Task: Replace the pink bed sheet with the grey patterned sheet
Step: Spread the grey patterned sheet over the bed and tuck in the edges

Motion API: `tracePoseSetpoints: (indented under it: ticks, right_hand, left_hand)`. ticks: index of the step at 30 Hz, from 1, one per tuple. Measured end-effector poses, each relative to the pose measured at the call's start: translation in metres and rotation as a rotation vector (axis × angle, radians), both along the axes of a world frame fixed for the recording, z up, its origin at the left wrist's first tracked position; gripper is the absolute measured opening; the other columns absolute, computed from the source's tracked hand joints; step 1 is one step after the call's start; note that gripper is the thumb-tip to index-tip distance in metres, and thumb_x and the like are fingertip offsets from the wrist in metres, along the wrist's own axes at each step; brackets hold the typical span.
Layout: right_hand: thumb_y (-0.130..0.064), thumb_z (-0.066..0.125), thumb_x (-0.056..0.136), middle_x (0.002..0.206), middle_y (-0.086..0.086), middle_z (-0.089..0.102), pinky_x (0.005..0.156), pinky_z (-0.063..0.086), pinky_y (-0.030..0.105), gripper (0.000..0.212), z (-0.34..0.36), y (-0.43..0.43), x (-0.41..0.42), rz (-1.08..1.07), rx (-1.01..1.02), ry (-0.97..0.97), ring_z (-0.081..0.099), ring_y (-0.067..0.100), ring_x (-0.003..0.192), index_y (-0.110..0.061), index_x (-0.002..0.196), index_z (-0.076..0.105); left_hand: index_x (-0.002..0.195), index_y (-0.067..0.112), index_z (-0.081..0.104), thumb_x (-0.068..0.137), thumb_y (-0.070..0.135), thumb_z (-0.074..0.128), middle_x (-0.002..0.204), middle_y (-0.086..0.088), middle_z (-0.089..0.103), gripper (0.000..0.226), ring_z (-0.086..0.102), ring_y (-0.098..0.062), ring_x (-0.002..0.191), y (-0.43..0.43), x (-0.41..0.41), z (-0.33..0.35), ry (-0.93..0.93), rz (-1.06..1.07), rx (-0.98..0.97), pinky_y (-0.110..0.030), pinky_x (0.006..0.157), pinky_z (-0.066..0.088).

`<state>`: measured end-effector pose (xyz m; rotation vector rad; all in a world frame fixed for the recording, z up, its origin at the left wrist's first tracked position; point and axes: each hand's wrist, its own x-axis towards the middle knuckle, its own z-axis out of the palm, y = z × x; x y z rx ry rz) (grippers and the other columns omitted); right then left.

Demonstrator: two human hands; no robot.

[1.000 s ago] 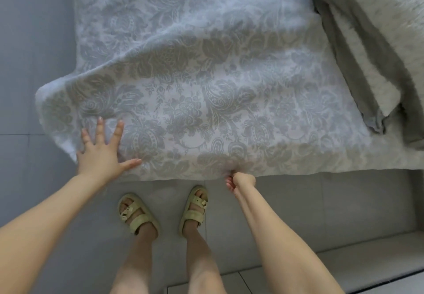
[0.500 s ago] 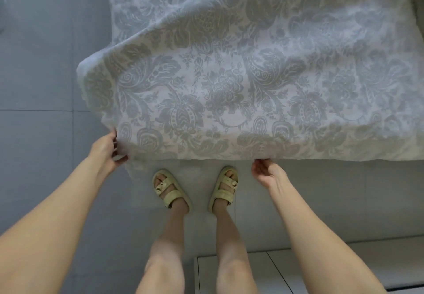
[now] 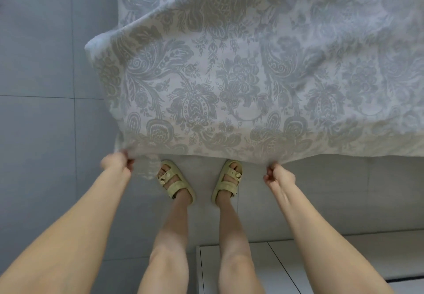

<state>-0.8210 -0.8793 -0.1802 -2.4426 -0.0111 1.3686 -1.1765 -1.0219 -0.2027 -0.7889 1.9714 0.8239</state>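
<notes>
The grey patterned sheet (image 3: 241, 68), white with a grey floral damask print, covers the bed across the upper part of the head view and hangs over its near edge. My left hand (image 3: 115, 161) is closed on the sheet's lower left corner, where a bit of cloth dangles below the fist. My right hand (image 3: 278, 175) pinches the sheet's bottom hem further right. Both hands hold the hem just above the floor. No pink sheet is visible; whatever lies under the patterned sheet is hidden.
I stand on grey floor tiles (image 3: 39, 133) at the bed's near edge, my feet in pale yellow sandals (image 3: 176, 184) between my hands. A white panel or low furniture edge (image 3: 270, 268) lies behind my legs at the bottom.
My left hand left the top of the sheet and closed on its lower left corner. My right hand shifted right along the hem. The folded bedding at the right has left the view.
</notes>
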Motion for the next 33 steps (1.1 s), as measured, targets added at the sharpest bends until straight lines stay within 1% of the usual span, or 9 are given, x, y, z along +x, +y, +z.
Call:
tracePoseSetpoints:
  ticks: [4,7,11,18,21,24,27,29,33]
  right_hand:
    - [0.003,0.047,0.086,0.033,0.006,0.043,0.032,0.029,0.009,0.025,0.013,-0.011,-0.001,0.150,-0.099,-0.141,0.032,0.004,0.019,-0.009,0.064,0.044]
    - [0.003,0.049,0.084,0.052,0.011,0.057,0.041,0.043,0.019,0.021,0.029,-0.004,-0.006,0.347,-0.208,-0.195,0.055,0.017,0.041,-0.010,0.069,0.045]
    - [-0.007,0.054,0.078,0.071,0.015,0.071,0.059,0.046,0.030,0.015,0.079,0.011,-0.062,1.306,-0.218,-0.328,0.064,0.027,0.063,0.002,0.071,0.064]
    - [-0.020,0.046,0.091,0.089,0.002,0.068,0.074,0.052,0.037,0.027,0.142,0.012,-0.251,2.602,1.079,-0.109,0.061,0.026,0.086,-0.009,0.089,0.070]
    - [-0.031,0.042,0.096,0.123,0.003,0.058,0.108,0.030,0.038,0.032,0.124,-0.004,-0.322,3.395,0.922,0.002,0.048,0.026,0.117,-0.016,0.118,0.060]
    - [-0.044,0.035,0.099,0.150,0.002,0.034,0.117,0.008,0.042,0.047,0.105,-0.010,-0.350,3.914,0.787,-0.108,0.028,0.026,0.138,-0.025,0.141,0.041]
    - [-0.052,0.025,0.099,0.159,0.002,0.012,0.117,0.005,0.046,0.062,0.085,-0.002,-0.353,4.081,0.466,-0.273,0.014,0.025,0.145,-0.021,0.151,0.014]
    - [-0.058,0.017,0.096,0.159,0.004,0.005,0.116,0.007,0.048,0.068,0.076,0.014,-0.353,4.035,0.456,-0.392,0.010,0.025,0.145,-0.021,0.152,0.003]
    - [-0.069,-0.003,0.079,0.146,-0.001,0.037,0.110,0.021,0.037,0.088,0.069,0.029,-0.362,3.984,0.558,-0.335,0.035,0.019,0.132,-0.022,0.148,0.023]
  left_hand:
    - [0.072,0.014,0.044,0.093,0.004,0.040,0.028,0.008,0.043,0.023,0.036,-0.002,0.019,-0.030,-0.018,0.005,0.097,-0.043,-0.082,-0.007,0.026,0.020]
    - [0.071,0.015,0.044,0.092,0.006,0.039,0.050,-0.002,0.049,0.023,0.043,-0.006,0.030,-0.020,-0.013,0.018,0.059,-0.048,-0.084,-0.006,0.028,0.024]
    - [0.071,0.017,0.045,0.098,0.017,0.047,0.072,-0.001,0.049,0.028,0.047,-0.010,0.060,-0.010,-0.016,0.039,-0.044,0.148,0.126,-0.019,0.050,0.040]
    - [0.078,0.012,0.051,0.098,0.011,0.048,0.082,-0.005,0.059,0.020,0.057,-0.015,0.074,-0.015,-0.016,0.064,-0.098,0.503,0.352,-0.031,0.075,0.051]
    - [0.085,0.011,0.056,0.098,0.013,0.049,0.088,-0.006,0.063,0.015,0.061,-0.015,0.080,-0.025,-0.010,0.069,-0.124,0.660,0.462,-0.033,0.083,0.051]
    - [0.085,0.008,0.057,0.097,0.009,0.050,0.085,-0.007,0.063,0.014,0.061,-0.015,0.074,-0.023,-0.007,0.068,-0.059,0.741,0.489,-0.031,0.077,0.055]
    - [0.083,0.004,0.059,0.093,0.003,0.055,0.079,-0.008,0.063,0.011,0.061,-0.016,0.065,-0.017,-0.003,0.072,0.077,0.815,0.428,-0.025,0.058,0.058]
    - [0.076,0.009,0.059,0.093,0.005,0.057,0.074,-0.005,0.063,0.017,0.062,-0.015,0.064,-0.009,0.001,0.079,0.155,0.854,0.394,-0.023,0.057,0.057]
    - [0.087,0.006,0.065,0.092,0.010,0.058,0.078,-0.003,0.066,0.010,0.064,-0.014,0.070,-0.004,0.015,0.080,0.259,0.892,0.374,-0.023,0.062,0.058]
